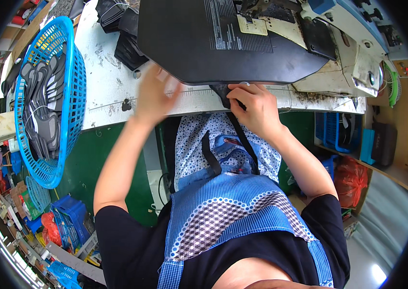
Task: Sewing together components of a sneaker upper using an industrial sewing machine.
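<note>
My left hand (158, 94), blurred by motion, is at the front of the white worktop beside the ruler scale, just below the left corner of the black machine table (184, 60); its fingers are too smeared to read. My right hand (252, 103) is closed on a dark flat piece (219, 94) at that table's front edge, which partly hides it. Bundled black pieces (131, 50) lie on the worktop behind my left hand.
A blue plastic basket (73, 115) of bundled grey-black pieces stands at the left. A pale machine body (353, 58) is at the right, above a shelf with a blue crate (331, 130). A red bag (351, 180) sits lower right.
</note>
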